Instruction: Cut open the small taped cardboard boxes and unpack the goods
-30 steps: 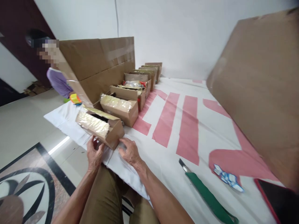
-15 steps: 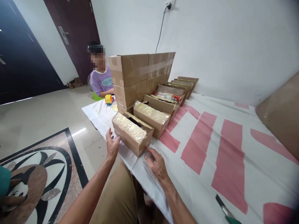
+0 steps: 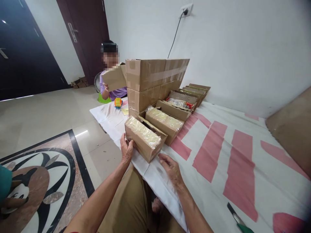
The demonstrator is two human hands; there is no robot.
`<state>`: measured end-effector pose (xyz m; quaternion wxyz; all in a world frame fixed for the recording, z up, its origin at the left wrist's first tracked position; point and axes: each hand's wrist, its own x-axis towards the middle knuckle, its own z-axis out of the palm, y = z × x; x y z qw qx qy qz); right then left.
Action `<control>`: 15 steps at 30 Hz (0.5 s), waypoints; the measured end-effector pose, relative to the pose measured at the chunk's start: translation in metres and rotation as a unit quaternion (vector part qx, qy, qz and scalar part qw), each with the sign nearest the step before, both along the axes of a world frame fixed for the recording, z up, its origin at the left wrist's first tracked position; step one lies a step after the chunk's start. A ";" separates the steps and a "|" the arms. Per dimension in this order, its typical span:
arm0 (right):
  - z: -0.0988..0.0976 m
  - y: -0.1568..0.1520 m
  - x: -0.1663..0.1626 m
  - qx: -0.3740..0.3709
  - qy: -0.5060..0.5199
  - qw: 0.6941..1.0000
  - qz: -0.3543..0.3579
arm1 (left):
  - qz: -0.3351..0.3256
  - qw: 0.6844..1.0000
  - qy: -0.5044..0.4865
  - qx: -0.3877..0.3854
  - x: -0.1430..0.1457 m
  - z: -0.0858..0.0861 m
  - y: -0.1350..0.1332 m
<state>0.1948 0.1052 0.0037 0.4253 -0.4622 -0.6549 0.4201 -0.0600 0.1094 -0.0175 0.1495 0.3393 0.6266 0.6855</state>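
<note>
An open cardboard box (image 3: 143,147) stands at the near edge of the cloth-covered table, with a clear-wrapped, pale yellowish block (image 3: 144,132) filling its top. My left hand (image 3: 126,149) is at the box's left side, thumb and fingers apart; whether it presses on the cardboard I cannot tell. Just off the right front corner of the same box, my right hand (image 3: 171,170) is open, fingers loosely curled and nothing held. Directly behind stands a second open box (image 3: 165,129) with similar wrapped contents.
A row of open boxes (image 3: 194,94) runs back toward the wall, beside stacked taped cartons (image 3: 150,74). A co-worker (image 3: 113,92) sits beyond, holding a cardboard box (image 3: 114,77). A tape roll (image 3: 118,103) lies at the table's left; a green-handled knife (image 3: 239,220) lies at lower right.
My left hand has come closer against the box's left side. The co-worker now holds up a cardboard box. The whole view has shifted slightly.
</note>
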 end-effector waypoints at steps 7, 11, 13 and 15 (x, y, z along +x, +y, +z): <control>-0.002 -0.045 0.024 -0.020 -0.012 0.999 -0.022 | 0.035 0.999 0.026 0.012 0.001 -0.002 0.001; -0.010 -0.054 0.026 0.016 -0.038 0.999 -0.024 | 0.040 0.998 0.042 0.019 0.001 -0.003 0.003; -0.012 -0.052 0.023 0.026 -0.042 0.999 -0.023 | 0.042 0.998 0.051 0.021 0.000 -0.003 0.003; -0.013 -0.050 0.022 0.036 -0.045 0.998 -0.021 | 0.044 0.997 0.058 0.023 0.000 -0.002 0.003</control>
